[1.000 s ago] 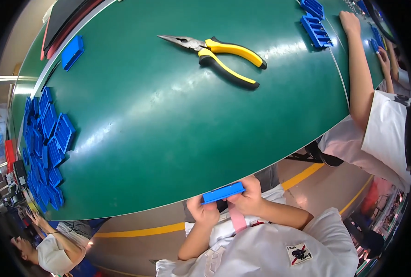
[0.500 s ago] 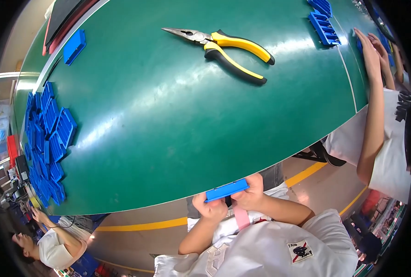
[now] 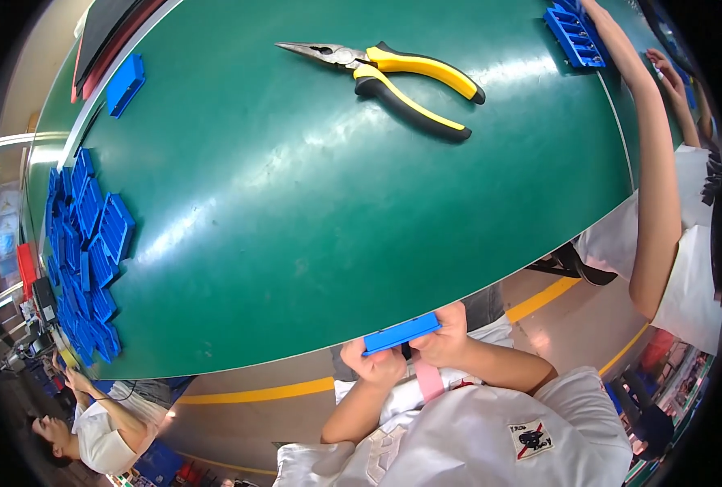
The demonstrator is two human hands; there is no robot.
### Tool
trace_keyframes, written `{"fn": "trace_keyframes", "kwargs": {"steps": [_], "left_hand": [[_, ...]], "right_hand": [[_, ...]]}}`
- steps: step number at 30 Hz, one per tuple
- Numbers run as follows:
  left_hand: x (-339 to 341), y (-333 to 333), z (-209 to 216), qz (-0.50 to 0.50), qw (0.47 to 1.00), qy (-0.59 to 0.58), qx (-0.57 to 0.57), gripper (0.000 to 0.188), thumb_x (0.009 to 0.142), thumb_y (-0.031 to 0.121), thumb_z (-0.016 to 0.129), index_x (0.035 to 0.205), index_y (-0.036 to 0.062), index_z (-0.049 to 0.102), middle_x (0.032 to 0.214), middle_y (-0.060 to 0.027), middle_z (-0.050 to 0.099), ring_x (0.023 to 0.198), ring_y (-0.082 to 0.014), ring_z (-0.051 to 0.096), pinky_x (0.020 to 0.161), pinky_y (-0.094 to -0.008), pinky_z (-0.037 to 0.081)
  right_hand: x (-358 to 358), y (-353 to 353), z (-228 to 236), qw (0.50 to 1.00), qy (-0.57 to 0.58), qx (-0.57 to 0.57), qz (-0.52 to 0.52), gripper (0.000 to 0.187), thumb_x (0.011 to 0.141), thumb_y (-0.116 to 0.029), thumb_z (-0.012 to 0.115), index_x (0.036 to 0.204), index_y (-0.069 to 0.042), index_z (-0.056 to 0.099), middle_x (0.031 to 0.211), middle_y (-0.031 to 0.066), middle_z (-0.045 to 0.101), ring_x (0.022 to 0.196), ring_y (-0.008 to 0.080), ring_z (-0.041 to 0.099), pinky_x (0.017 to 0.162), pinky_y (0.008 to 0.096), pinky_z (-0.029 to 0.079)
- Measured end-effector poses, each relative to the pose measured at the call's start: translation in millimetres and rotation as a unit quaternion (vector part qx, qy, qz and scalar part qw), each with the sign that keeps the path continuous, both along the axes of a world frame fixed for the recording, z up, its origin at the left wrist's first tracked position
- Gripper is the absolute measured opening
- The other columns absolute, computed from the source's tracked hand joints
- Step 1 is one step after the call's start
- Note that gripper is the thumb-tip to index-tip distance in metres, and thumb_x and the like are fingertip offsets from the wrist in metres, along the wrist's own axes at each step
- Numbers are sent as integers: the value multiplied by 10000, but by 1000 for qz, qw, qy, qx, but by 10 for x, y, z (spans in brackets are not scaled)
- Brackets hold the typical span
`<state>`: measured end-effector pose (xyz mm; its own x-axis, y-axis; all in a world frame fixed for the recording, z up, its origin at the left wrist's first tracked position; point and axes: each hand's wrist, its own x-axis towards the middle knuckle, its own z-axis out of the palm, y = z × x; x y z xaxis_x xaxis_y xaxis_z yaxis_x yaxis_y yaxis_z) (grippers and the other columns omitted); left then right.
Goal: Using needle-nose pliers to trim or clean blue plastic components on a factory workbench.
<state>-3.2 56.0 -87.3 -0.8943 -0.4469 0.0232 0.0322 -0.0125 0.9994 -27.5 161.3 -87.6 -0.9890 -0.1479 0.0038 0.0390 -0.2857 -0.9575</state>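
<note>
Between my two hands, at the near edge of the green table, is a blue plastic tray-like part seen side-on. My left hand grips its left end and my right hand its right end, fingers closed around it. What lies on the part's underside is hidden. Beyond, on the table, lie long-nose pliers with yellow and black handles, jaws pointing left, touched by neither hand.
A heap of blue ribbed parts covers the table's left end. One more blue part lies behind it. At the far right, a co-worker's arm reaches over slotted blue parts. Another person sits at the left.
The co-worker's arm at the right has stretched forward to the blue parts. My hands hold the blue part almost unchanged; the view has shifted slightly.
</note>
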Motion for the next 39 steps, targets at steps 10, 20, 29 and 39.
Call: {"fn": "trace_keyframes", "kwargs": {"steps": [10,20,29,39], "left_hand": [[160,-11,-74,16,998,-2,55,655,915,582,527,997,-55,654,891,-124,681,846,-195,645,730,-312,499],[183,-79,63,-70,986,-74,130,712,873,633,559,1084,-42,637,964,-77,657,859,-154,607,755,-305,480],[20,-52,198,-97,979,-65,165,687,840,629,583,1054,-24,602,926,-69,642,796,-142,619,662,-280,508],[-9,-51,227,-109,982,-106,112,772,808,705,550,1007,-41,586,873,-86,645,725,-155,637,589,-268,514]], "right_hand": [[-108,70,169,995,75,62,18,313,876,-179,551,1080,51,610,953,158,638,796,283,612,732,347,472],[20,-35,237,998,13,33,-60,416,927,-357,546,918,50,630,858,147,659,731,234,633,659,319,491],[1,-5,176,999,8,17,-31,420,939,-384,577,1004,29,616,892,131,654,771,240,631,686,317,481],[28,-4,110,998,7,53,-41,416,945,-371,566,1040,32,615,881,147,641,758,271,616,688,347,469]]}}
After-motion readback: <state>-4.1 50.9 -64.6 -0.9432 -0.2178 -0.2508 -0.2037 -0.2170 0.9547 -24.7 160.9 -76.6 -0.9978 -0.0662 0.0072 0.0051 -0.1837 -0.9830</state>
